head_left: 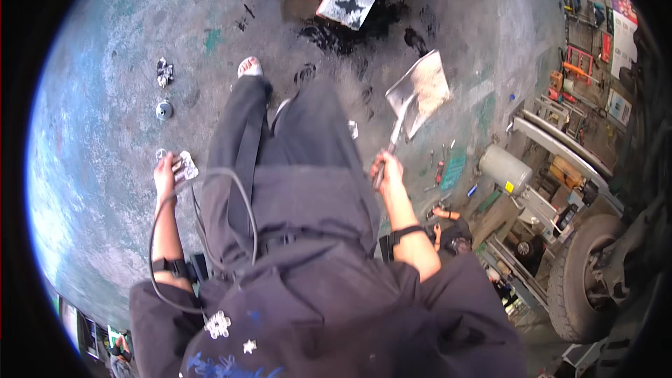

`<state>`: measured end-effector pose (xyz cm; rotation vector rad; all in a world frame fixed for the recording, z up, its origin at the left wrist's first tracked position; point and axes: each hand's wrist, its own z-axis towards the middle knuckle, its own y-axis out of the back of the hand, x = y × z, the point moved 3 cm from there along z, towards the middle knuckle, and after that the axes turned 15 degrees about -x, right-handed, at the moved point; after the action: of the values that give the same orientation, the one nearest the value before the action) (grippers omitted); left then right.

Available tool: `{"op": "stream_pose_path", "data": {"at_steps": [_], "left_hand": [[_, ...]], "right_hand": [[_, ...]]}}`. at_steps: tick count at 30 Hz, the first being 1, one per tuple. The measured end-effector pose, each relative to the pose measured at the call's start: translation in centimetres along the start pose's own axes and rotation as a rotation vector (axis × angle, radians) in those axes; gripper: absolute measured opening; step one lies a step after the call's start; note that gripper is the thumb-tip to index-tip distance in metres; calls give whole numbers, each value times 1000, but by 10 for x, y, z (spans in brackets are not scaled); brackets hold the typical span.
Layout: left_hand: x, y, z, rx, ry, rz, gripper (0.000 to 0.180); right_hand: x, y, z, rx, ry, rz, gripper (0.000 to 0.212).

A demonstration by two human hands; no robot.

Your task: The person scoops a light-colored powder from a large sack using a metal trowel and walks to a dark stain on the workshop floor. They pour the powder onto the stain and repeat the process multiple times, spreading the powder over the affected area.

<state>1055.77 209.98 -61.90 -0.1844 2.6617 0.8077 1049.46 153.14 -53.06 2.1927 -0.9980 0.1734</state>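
Note:
My right hand is closed around the handle of a flat, square-bladed shovel. The blade points away from me to the right, its pale surface smeared brown and dark. On the left, my fingers are pinched on a crumpled silvery-white wrapper; my left hand is held out beside my leg. A grey cable loops in front of my left arm. Beyond my feet lies a white block-shaped box with black stains, on a black and brown spill.
Left of my foot are a crumpled foil piece and a round metal part. Red-handled tools and a teal cloth lie to the right. Farther right are a grey tank, a large tyre and another person.

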Motion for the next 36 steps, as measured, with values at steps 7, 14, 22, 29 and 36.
{"op": "stream_pose_path", "data": {"at_steps": [7,14,22,29,36], "left_hand": [[-111,-11,67,-2,-125,-96,34],[-177,-54,66,56,-142,-263,35],[-127,-80,14,108,-6,-173,34],[-114,-68,-25,25,37,-34,32],[-162,-88,-88,5,-117,-103,36]], "right_hand": [[33,-9,-29,-244,152,-152,26],[44,11,-11,-231,118,19,18],[96,-20,-48,-214,189,-219,12],[126,-78,-4,31,26,-271,16],[168,-118,42,88,106,-503,18]]}}
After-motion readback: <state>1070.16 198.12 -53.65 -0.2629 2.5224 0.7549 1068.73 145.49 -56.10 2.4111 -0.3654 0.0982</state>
